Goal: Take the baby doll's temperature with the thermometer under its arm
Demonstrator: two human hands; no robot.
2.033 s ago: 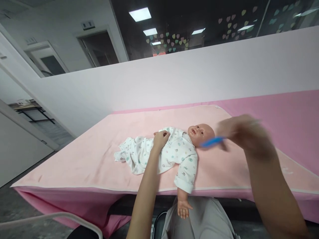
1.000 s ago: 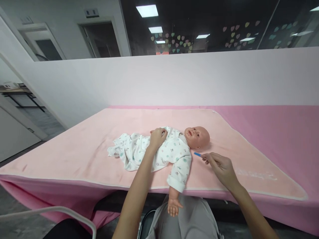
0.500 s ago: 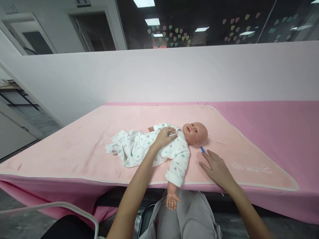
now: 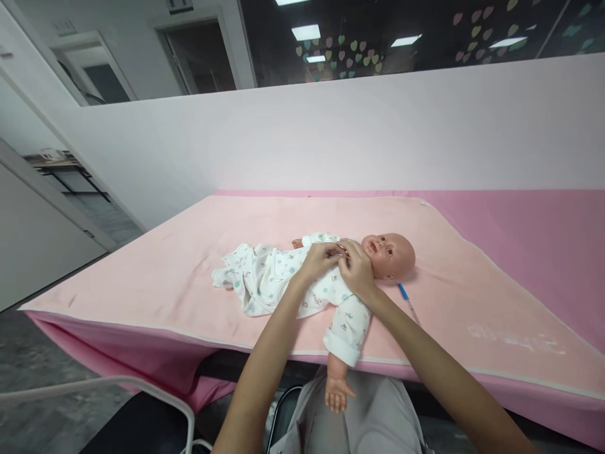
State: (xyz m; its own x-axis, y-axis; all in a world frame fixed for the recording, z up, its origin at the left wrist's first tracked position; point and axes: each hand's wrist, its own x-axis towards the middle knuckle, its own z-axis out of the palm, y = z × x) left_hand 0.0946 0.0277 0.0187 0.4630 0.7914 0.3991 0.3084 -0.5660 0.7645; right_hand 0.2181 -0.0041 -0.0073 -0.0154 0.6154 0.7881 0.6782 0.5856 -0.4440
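Observation:
A baby doll (image 4: 390, 257) lies on its back, head to the right, dressed in a white printed romper (image 4: 265, 277). One doll arm (image 4: 338, 381) hangs over the table's front edge. My left hand (image 4: 322, 258) is at the upper chest, fingers closed in a pinch on the romper near its collar. Right beside it, my right hand (image 4: 357, 268) pinches the romper's neckline just below the doll's chin. The fingertips of both hands nearly meet and partly hide the cloth between them. A slim thermometer-like stick with a blue end (image 4: 403, 292) rests beside the doll's head.
A peach mat (image 4: 161, 252) lies over a pink tablecloth (image 4: 534, 233). Behind the table rises a white partition wall (image 4: 307, 139) with dark glass above. My lap is under the front edge, and a chair with a pale curved frame (image 4: 137, 384) stands lower left.
My right hand has moved left from beside the blue-ended stick to the doll's collar, uncovering the stick. My left hand has stayed on the chest, its fingers now pinching. The view has shifted slightly.

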